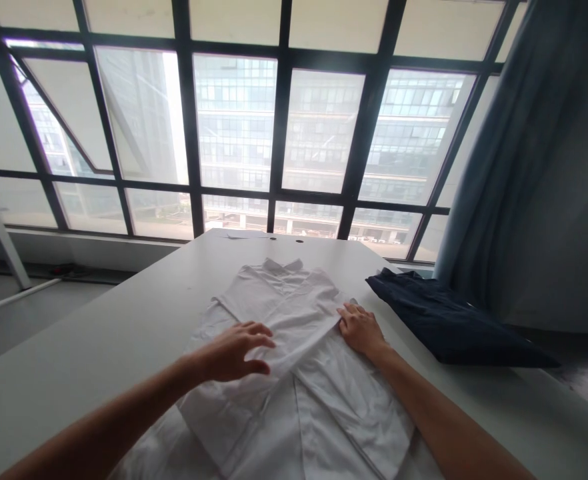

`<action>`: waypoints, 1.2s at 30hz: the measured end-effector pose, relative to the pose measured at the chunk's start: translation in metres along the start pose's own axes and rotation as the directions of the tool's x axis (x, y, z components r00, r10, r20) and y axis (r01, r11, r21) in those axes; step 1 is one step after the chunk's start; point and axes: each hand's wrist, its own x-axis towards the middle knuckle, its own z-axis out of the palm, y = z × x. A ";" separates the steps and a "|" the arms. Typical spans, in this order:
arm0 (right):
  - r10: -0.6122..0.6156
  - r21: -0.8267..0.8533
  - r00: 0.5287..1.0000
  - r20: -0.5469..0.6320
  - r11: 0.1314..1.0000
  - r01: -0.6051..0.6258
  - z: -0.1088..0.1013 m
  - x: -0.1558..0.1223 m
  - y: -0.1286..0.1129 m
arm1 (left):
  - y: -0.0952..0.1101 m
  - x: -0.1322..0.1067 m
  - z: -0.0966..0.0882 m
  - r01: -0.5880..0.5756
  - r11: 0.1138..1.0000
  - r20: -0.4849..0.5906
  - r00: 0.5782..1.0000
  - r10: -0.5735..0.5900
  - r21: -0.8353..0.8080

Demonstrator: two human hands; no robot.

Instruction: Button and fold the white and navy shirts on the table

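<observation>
White shirt (pixel 301 357) spread flat at centre of counter (pixel 99 340), apparently within our reach.
Left hand (pixel 237 350) at nine, over shirt, loosely open, gripping nothing; contact unclear.
Right hand (pixel 361 327) at two, fingers along shirt edge, perhaps steadying it; whether pinching, we can't tell.
Dark cloth (pixel 444 323) toward three, probably leaving us room.
Collar (pixel 283 266) at twelve.

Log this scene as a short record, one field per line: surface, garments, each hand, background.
Surface: white table
Main garment: white shirt, laid out, collar toward the windows
Left hand: open over the shirt; contact unclear
Right hand: at the shirt's right edge; grip unclear
Other garment: dark blue cloth item, right of the shirt
Background: windows with dark frames; blue curtain at right
</observation>
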 end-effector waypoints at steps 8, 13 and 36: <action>0.055 0.017 0.995 0.089 0.998 -0.056 0.009 -0.003 0.002 | 0.013 0.003 0.043 -0.140 0.982 0.186 0.969 0.163 -0.130; -0.093 -0.004 0.984 0.151 0.996 0.094 -0.019 -0.014 0.001 | 0.033 -0.018 0.031 -0.151 0.980 0.252 0.951 0.181 -0.133; -0.017 0.170 1.000 -0.005 0.985 0.017 -0.015 -0.027 0.057 | -0.050 0.345 0.060 0.427 0.896 -0.086 0.895 -0.438 -0.124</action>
